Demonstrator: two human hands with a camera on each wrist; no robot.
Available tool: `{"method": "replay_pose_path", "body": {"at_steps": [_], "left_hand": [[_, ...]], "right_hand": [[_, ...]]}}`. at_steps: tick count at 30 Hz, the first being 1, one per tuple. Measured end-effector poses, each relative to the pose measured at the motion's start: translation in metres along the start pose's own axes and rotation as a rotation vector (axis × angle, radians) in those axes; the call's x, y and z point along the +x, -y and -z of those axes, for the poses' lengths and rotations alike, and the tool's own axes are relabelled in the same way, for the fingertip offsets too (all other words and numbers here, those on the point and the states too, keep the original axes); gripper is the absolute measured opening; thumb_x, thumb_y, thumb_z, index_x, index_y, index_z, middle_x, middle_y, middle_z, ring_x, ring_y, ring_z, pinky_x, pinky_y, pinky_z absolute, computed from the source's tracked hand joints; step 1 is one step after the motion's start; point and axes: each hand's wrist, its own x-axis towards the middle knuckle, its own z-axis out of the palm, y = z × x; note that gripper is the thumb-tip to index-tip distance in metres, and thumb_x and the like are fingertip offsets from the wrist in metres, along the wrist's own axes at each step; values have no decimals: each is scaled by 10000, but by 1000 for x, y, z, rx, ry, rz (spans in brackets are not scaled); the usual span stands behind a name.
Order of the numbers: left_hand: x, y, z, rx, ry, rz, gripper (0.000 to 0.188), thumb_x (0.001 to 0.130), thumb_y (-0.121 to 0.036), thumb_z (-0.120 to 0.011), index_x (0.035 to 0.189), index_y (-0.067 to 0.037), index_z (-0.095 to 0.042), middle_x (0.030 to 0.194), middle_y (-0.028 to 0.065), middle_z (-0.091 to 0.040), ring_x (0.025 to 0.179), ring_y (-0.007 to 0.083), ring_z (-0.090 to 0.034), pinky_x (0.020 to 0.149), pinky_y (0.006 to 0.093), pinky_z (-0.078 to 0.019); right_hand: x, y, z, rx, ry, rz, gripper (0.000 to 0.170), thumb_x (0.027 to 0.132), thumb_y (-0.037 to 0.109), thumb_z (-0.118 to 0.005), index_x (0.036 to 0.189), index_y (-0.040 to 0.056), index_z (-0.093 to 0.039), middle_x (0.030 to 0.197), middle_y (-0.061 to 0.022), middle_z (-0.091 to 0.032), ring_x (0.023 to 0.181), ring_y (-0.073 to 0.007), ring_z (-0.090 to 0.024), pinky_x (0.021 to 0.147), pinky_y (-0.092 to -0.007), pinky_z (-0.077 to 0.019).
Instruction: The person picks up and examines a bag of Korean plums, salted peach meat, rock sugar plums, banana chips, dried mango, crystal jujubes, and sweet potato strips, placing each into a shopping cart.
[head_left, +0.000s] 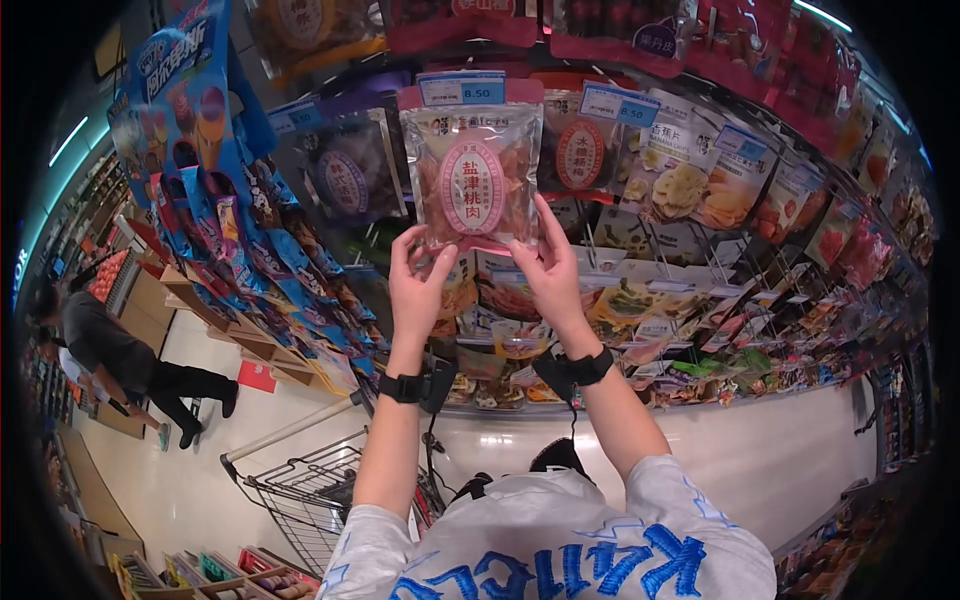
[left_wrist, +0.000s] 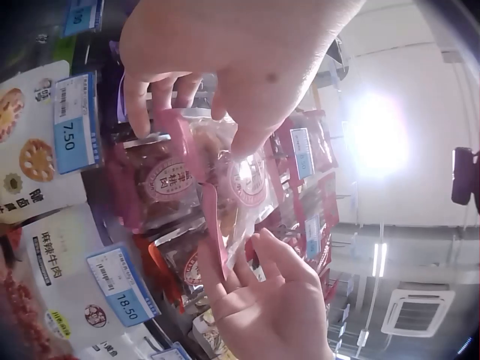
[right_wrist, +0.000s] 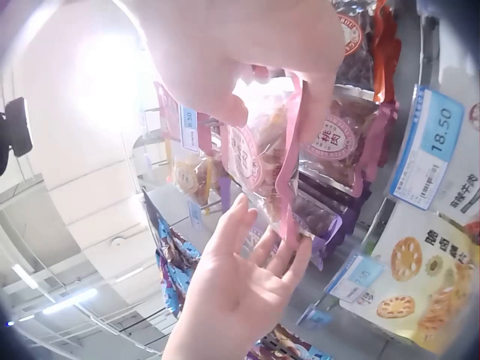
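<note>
A clear and pink snack pouch [head_left: 472, 190] with an oval pink label is held by its lower corners in front of the hanging rows. The left hand [head_left: 415, 290] pinches its lower left corner, thumb on the front and fingers behind. At the lower right corner the right hand [head_left: 552, 280] grips in the same manner. The left wrist view shows the pouch [left_wrist: 236, 176] between the left hand [left_wrist: 225, 67] and the right hand [left_wrist: 270, 307]. A matching pouch [right_wrist: 337, 139] hangs behind the held one in the right wrist view.
Price tags [head_left: 620, 103] and other hanging bags [head_left: 670, 165] surround the pouch. Blue snack packs [head_left: 205, 170] hang at the left. A wire shopping cart [head_left: 300, 490] stands at lower left; beyond it is a person in dark clothes [head_left: 110, 345]. Pale floor [head_left: 700, 450] lies below the shelves.
</note>
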Motion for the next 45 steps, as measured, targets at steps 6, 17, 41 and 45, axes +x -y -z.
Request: {"method": "replay_pose_path", "body": {"at_steps": [6, 17, 41, 45], "left_hand": [[-35, 24, 4, 208, -79, -107, 356, 890, -145, -706, 1180, 11, -570, 1412, 154, -462, 1104, 163, -595, 892, 282, -500], [-151, 57, -22, 108, 10, 440, 223, 917, -112, -674, 1108, -21, -604, 1035, 11, -648, 936, 78, -605, 811, 222, -487], [-460, -24, 104, 288, -461, 596, 392, 919, -254, -674, 1203, -5, -569, 1092, 74, -638, 988, 163, -620, 860, 302, -497], [-532, -45, 150, 212, -655, 591, 350, 917, -210, -682, 1180, -7, -574, 1060, 64, -646, 951, 145, -625, 828, 283, -509]], "right_hand": [[-37, 3, 28, -125, 55, -81, 698, 887, 144, -686, 1478, 17, -338, 1512, -158, -366, 1381, -236, -380, 1120, -380, -323], [-136, -37, 91, 105, 396, -521, 861, 886, 104, -695, 1549, 83, -145, 1520, -216, -321, 1343, -297, -437, 1072, -381, -387], [-324, -38, -40, 104, 1599, -1017, 514, 928, 222, -669, 1343, -34, -506, 1298, -110, -586, 1115, -152, -596, 955, -289, -475], [-376, -27, -93, 42, 1754, -964, 491, 929, 237, -670, 1331, -9, -530, 1232, -85, -621, 1065, -136, -606, 924, -282, -483]]}}
